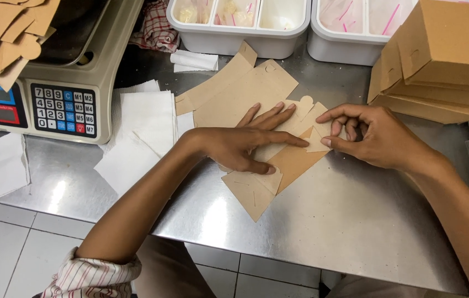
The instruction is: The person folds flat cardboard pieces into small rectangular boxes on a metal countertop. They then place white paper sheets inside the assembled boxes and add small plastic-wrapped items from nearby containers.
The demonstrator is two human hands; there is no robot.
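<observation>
Steel counter [356,221] carries all. Scale [63,83] at far left, folded boxes [438,60] stacked right, within reach. Flat brown cardboard blank [245,94] lies centre, near the counter edge. Left hand [240,144] spread flat, pinning it down. Right hand [375,138], grip nearly closed, pinches a small flap [316,141] to bend it.

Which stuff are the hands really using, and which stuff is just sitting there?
Being used:
- flat brown cardboard box blank, pressed down by the left hand
- its small flap, pinched by the right hand

Just sitting there:
- weighing scale
- white paper sheets
- white tubs with bagged items
- stack of folded brown boxes
- checked cloth
</observation>
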